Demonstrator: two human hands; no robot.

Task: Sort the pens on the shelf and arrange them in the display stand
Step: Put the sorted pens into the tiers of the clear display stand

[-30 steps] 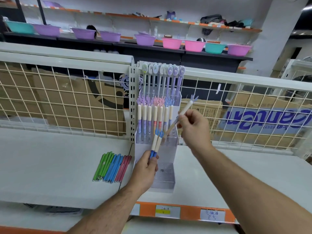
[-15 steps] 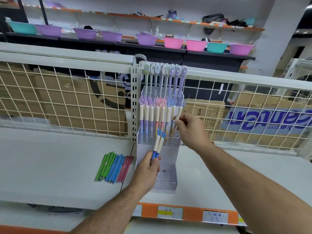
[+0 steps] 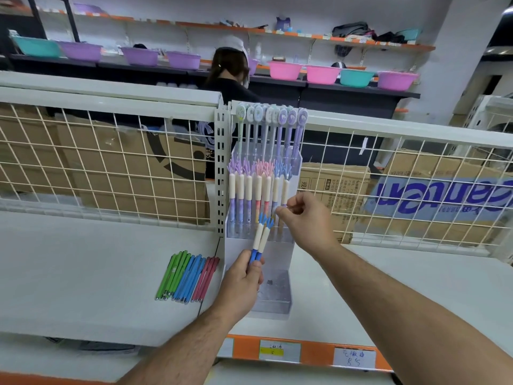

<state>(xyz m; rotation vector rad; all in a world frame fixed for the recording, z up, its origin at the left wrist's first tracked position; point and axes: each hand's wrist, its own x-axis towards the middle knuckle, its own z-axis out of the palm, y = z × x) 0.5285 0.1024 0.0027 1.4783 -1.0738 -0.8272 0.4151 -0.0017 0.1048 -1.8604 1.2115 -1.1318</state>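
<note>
Step in hand, as I read it: filling the middle row (image 3: pixel 254 187) of the display stand (image 3: pixel 273 305) w/ the frilly-top pens. My R hand (image 3: pixel 308 218) is up at the right end of that row. Its fingers (image 3: pixel 280 212) are curled into a tight pinch right by the lower barrel of the end pen (image 3: pixel 284 190), which stands upright. I can't tell if the pinch has that pen or nothing, since the barrel is hidden behind the hand.

My L hand (image 3: pixel 244 276) sits lower, in front of the stand, fingers wrapped round the bottom ends of two blue pens (image 3: pixel 260 240). Those are tops up, side by side & touching, leaning a bit right. The back row (image 3: pixel 273 126) of tall round-top pens stands behind.

The loose pens (image 3: pixel 186 276) (green, blue, red, grouped by colour) lie flat on the shelf (image 3: pixel 83 273) just beside the stand's left side, so prob. a later batch.

Nxt move, my guess:
- R hand comes off the end pen and drops to the L hand.
- It pinches one blue pen high on the white cap and draws it out w/o dragging its twin.
- L grip needs to loosen just enough for that.
- The pen then goes in straight down next to the other blue tops, keeping clear of the neighbours. They stand close & would tip easily.
</note>
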